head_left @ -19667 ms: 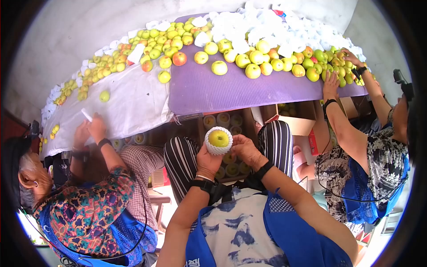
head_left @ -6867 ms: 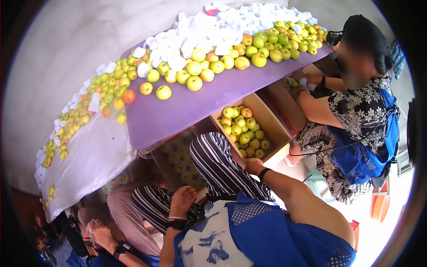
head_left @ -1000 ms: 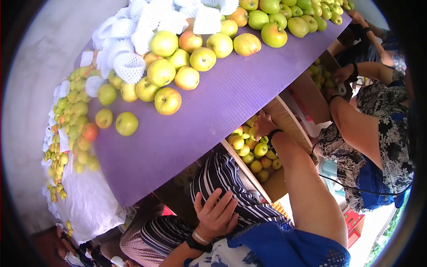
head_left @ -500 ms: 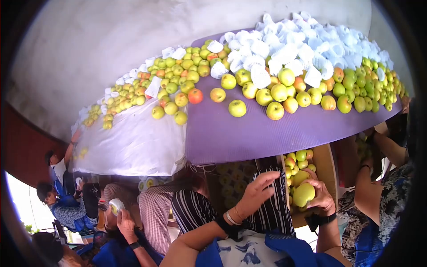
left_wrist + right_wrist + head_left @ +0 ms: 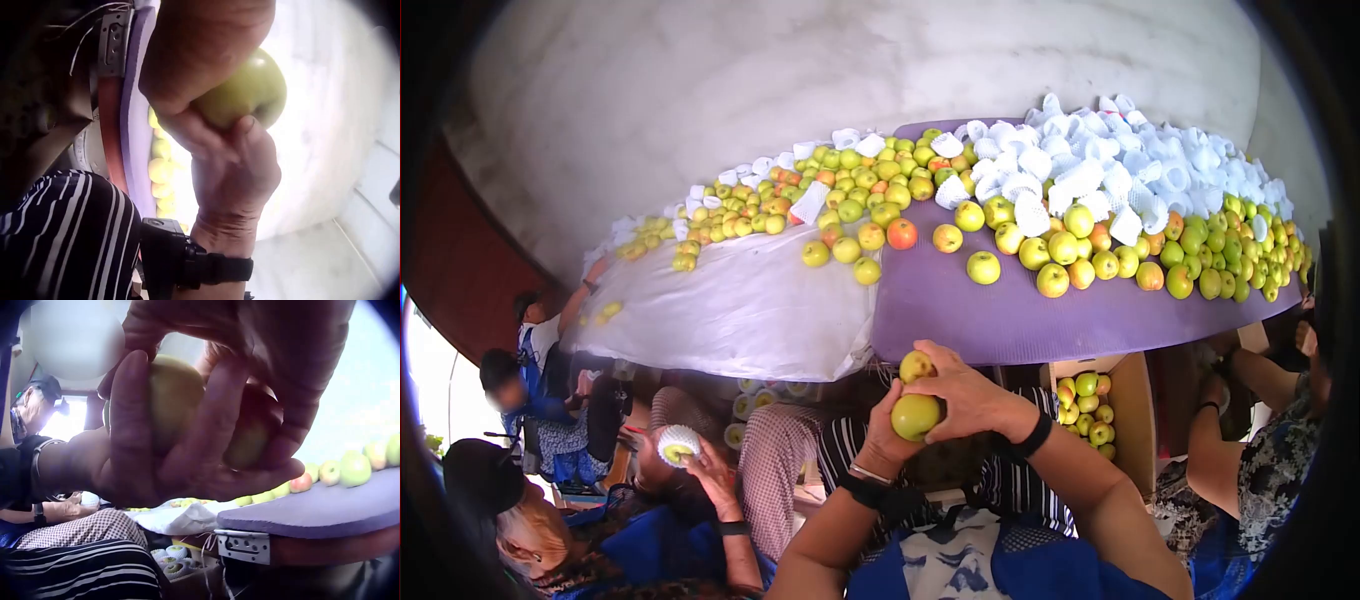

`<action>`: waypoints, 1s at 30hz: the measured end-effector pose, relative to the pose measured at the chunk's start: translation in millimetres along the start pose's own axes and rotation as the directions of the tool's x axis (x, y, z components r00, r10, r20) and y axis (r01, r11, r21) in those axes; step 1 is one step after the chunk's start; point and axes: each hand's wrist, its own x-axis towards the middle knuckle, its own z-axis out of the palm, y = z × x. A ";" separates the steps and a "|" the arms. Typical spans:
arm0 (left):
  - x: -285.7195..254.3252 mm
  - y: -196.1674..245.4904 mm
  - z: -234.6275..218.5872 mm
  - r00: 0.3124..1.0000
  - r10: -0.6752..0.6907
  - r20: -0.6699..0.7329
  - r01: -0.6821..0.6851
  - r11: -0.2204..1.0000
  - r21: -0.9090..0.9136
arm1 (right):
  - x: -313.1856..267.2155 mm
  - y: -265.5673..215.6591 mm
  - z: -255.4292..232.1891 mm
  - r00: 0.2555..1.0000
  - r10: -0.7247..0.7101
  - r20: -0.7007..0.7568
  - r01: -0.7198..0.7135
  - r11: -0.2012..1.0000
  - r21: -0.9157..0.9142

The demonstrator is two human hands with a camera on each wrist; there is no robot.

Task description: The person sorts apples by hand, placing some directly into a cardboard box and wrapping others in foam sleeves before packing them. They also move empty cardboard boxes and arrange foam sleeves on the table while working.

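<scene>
Both hands meet in front of my chest, below the table edge. My left hand (image 5: 888, 432) grips a yellow-green apple (image 5: 916, 416) from beneath. My right hand (image 5: 972, 402) curls over from the right, its fingers around a second, smaller apple (image 5: 917, 366) just above the first. In the left wrist view the left hand (image 5: 200, 50) cups a green apple (image 5: 250, 94), with the right hand (image 5: 234, 175) closing on it from below. The right wrist view shows the right hand (image 5: 281, 362) wrapped round two apples (image 5: 175, 400), the left hand's thumb (image 5: 128, 425) lying across one.
A purple mat (image 5: 1000, 320) and white cloth (image 5: 730, 310) cover the table. It is heaped with apples (image 5: 850, 200) and white foam nets (image 5: 1140, 170). A cardboard box of apples (image 5: 1090, 410) stands at right. Other people sit left (image 5: 540, 540) and right (image 5: 1250, 450).
My right hand has brought the apples up from the box at the right to the middle. My left hand, open in the air before, now grips one of them.
</scene>
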 end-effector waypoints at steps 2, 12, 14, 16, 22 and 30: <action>-4.9 13.9 -4.7 0.995 0.077 -0.070 -0.078 0.997 -0.007 | 13.7 -5.6 8.7 1.000 -0.006 -0.007 0.006 0.999 -0.036; 29.6 121.8 -55.8 0.911 0.397 0.110 -0.367 0.904 -0.220 | -42.3 -5.2 -11.3 0.976 0.202 -0.084 -0.156 0.911 0.381; 39.6 144.8 -71.8 0.912 0.410 -0.003 -0.400 0.888 -0.228 | -67.8 -6.8 -18.8 0.940 0.319 -0.118 -0.199 0.799 0.567; 49.1 160.6 -87.8 0.878 0.459 -0.138 -0.479 0.852 -0.211 | -91.9 -9.8 -27.2 0.904 0.400 -0.150 -0.233 0.755 0.613; 72.8 186.7 -101.2 0.749 0.578 -0.322 -0.601 0.798 0.035 | -176.0 -0.2 -23.6 0.633 0.740 -0.228 -0.232 0.462 0.856; 105.2 199.2 -99.9 0.627 0.615 -0.478 -0.634 0.759 0.146 | -232.4 -3.8 -15.9 0.316 0.914 -0.253 -0.348 0.360 0.866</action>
